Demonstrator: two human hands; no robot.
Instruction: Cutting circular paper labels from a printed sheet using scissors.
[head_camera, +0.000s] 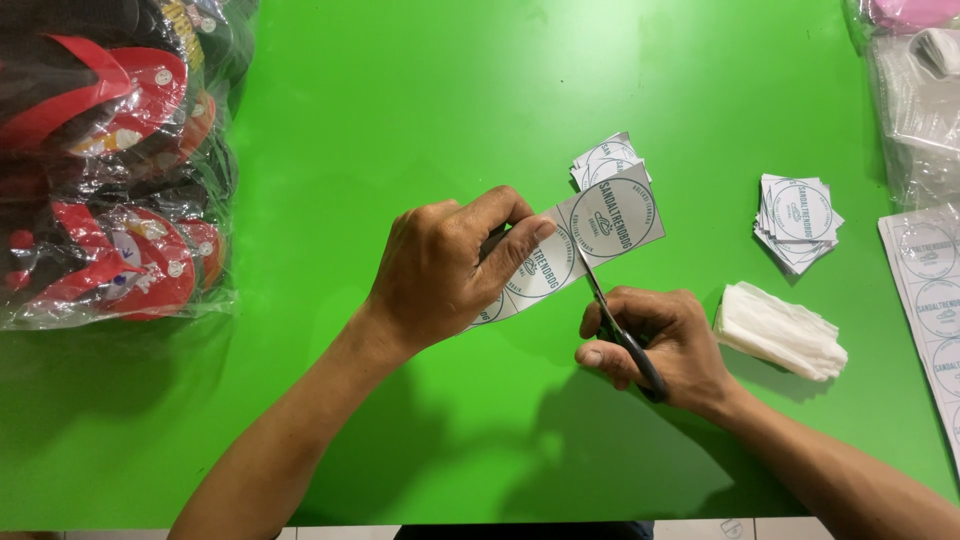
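Observation:
My left hand (450, 265) pinches a white paper strip (575, 245) printed with round grey labels, holding it above the green table (400, 110). My right hand (655, 345) grips black-handled scissors (612, 320); their blades meet the strip's lower edge between two labels. Just behind the strip lies a small pile of cut square labels (605, 160).
A second stack of cut labels (797, 220) lies to the right, with a wad of folded white plastic (780, 330) in front of it. An uncut label sheet (930, 300) and clear bags (915, 110) line the right edge. Bagged red-and-black sandals (105, 160) fill the left side.

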